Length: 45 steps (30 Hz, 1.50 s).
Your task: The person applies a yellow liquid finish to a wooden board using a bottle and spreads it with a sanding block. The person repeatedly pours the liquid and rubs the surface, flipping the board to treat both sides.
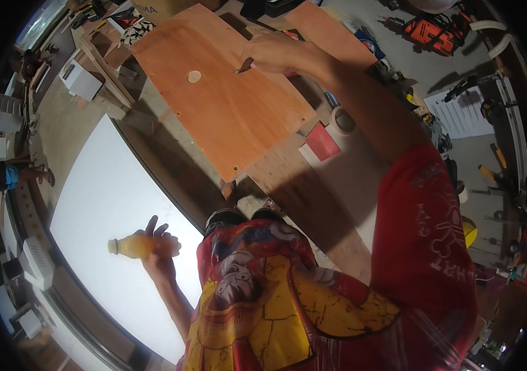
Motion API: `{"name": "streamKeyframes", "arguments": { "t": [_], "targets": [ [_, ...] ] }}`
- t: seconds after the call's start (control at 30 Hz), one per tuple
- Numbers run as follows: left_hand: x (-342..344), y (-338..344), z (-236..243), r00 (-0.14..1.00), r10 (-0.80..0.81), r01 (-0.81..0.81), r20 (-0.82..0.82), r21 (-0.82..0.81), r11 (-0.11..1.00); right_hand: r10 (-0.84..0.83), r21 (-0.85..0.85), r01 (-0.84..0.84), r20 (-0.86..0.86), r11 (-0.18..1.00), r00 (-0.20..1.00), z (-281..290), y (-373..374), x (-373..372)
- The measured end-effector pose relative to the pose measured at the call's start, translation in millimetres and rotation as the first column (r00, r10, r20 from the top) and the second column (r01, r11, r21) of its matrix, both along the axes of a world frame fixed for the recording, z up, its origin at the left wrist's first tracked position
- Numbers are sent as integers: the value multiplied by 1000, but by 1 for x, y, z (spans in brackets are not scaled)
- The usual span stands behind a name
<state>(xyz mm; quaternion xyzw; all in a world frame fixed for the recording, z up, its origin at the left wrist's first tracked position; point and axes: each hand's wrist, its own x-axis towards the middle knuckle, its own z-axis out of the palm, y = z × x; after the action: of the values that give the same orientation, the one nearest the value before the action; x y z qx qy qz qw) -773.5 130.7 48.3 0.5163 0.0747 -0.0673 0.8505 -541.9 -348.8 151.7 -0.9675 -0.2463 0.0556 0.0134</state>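
Head view: yellow narrow-necked bottle (132, 247) in the bare left hand (163, 246), bare right hand (269, 53) at an orange-brown rectangular plywood board (229, 108)

At the far left, a person in blue clothing (10, 176) is well apart from the work. Next comes a large, smooth white panel (106, 167) with a curved-looking dark edge. Over it, the left hand is clamped on the wider end of the bottle; the capped neck points left, beyond the fingers, and the upper fingertips stand apart above the body.

To the right, the plywood board lies at a slant, bearing a pale round spot (194, 76) left of the right hand. That hand is over the board's upper right edge, its fingers bent; whether they are together on something cannot be told, for a dark, narrow tip shows below them, unclear as thumb or object. Farther right are a flat red rectangular block (323, 141), a pale round roll (342, 120) and, at the top, an orange-and-black power tool (433, 34).
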Motion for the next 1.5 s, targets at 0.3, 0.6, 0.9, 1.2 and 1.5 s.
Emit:
{"name": "streamKeyframes", "arguments": {
  "t": [0.3,0.6,0.9,1.2,1.5],
  "targets": [
    [-2,-46,-4,972,-234,235,13,-64,970,3,87,-3,-1,996,1000,-8,-15,-127],
    [-20,-51,6,986,-168,168,6,-9,986,68,194,-57,-46,979,997,42,-33,-180],
    [-6,-46,8,975,-216,210,62,84,974,-131,229,114,60,967,990,47,-57,-89],
    [13,-37,5,973,-230,225,26,136,965,121,127,-150,216,980,969,-13,-40,-70],
    [52,-13,2,992,-116,105,38,225,969,289,163,-323,204,932,936,30,-64,-39]
  ]
}}
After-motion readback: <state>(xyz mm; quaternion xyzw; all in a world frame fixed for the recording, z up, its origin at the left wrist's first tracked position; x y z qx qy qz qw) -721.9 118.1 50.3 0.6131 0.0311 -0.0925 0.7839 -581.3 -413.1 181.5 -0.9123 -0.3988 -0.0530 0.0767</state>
